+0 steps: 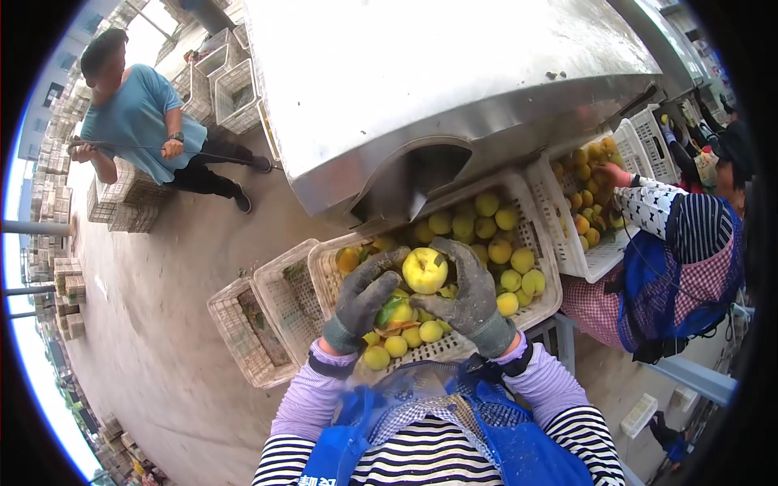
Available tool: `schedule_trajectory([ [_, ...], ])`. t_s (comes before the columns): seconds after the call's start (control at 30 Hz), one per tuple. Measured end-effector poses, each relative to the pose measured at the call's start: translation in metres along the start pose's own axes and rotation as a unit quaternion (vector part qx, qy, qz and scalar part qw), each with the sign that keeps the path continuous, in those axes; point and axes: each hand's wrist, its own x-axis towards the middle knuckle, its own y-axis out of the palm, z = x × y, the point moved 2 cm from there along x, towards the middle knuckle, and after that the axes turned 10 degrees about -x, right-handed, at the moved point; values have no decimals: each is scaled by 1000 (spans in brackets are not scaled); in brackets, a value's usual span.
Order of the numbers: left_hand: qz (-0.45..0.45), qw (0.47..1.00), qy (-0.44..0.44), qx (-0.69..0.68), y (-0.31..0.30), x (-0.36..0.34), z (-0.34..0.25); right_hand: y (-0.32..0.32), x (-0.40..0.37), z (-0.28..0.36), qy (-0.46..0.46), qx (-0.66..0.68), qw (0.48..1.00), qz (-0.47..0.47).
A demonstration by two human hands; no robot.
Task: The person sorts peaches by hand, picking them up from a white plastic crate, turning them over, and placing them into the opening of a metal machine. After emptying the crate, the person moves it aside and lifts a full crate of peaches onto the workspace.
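Note:
Between my two gloved hands, just over a crate of fruit, is a large yellow peach (425, 270). My left hand (363, 298), in a dirty dark grey glove, curls against its left side. On the other side, the fingers of my right hand (474, 296) close round it, with the thumb beneath. Below my hands, the white plastic crate (548, 279) holds many yellow and greenish peaches (486, 228). A yellow-green peach with a reddish-brown leaf (395, 312) lies right under my left hand.
A metal machine with a chute (413, 182) overhangs the crate's far side. Two crates (255, 332) stand at left. To the right, a co-worker (681, 243) reaches into another crate (567, 235) of peaches. A person in blue (142, 117) holds a long rod at far left.

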Motion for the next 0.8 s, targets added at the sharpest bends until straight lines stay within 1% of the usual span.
schedule_trajectory([
  [0.03,-6,1000,6,-6,-2,5,-2,1,7,1,-4,-4,1000,-16],
  [0.13,-99,988,26,-116,3,15,-4,18,43,-12,-47,-65,994,-81],
  [0.17,-133,984,39,-110,3,14,-11,22,60,-12,-46,-115,987,-104],
  [0.2,-141,981,121,52,-3,10,-6,30,70,-23,-52,-160,979,-112],
  [0.23,-142,946,200,213,-12,3,8,46,78,-41,-58,-205,969,-124],
  [0.27,-137,878,273,368,-14,-1,10,55,87,-48,-64,-251,956,-137],
  [0.3,-129,906,229,331,-16,-4,13,58,90,-53,-76,-260,952,-142],
  [0.4,-155,949,119,249,-18,-14,22,57,96,-56,-96,-259,953,-126],
  [0.43,-162,975,100,111,-25,-13,34,60,103,-58,-109,-259,951,-129],
  [0.47,-167,982,81,-29,-38,-11,55,65,114,-62,-122,-259,949,-133],
  [0.5,-167,970,60,-168,-50,-12,78,69,121,-64,-134,-259,947,-138],
  [0.53,-162,939,36,-302,-55,-18,90,71,126,-65,-133,-266,947,-120],
  [0.57,-174,808,-51,-560,-33,-8,57,69,136,-65,-134,-273,947,-105],
  [0.6,-165,922,-7,-349,-31,-7,55,65,142,-63,-136,-281,946,-89],
  [0.63,-146,982,36,-117,-27,-7,54,58,134,-62,-110,-245,961,-70],
  [0.67,-119,982,79,120,-24,-7,52,47,119,-61,-86,-208,973,-50],
  [0.7,-145,984,29,-98,-24,-7,51,39,105,-54,-63,-172,983,-30],
  [0.73,-164,936,-24,-311,-19,-7,48,29,92,-38,-69,-156,985,26],
  [0.77,-176,839,-76,-510,-14,-8,47,15,74,-17,-73,-138,984,83],
  [0.8,-170,871,-80,-454,-11,-11,43,10,56,-6,-74,-120,980,138],
])
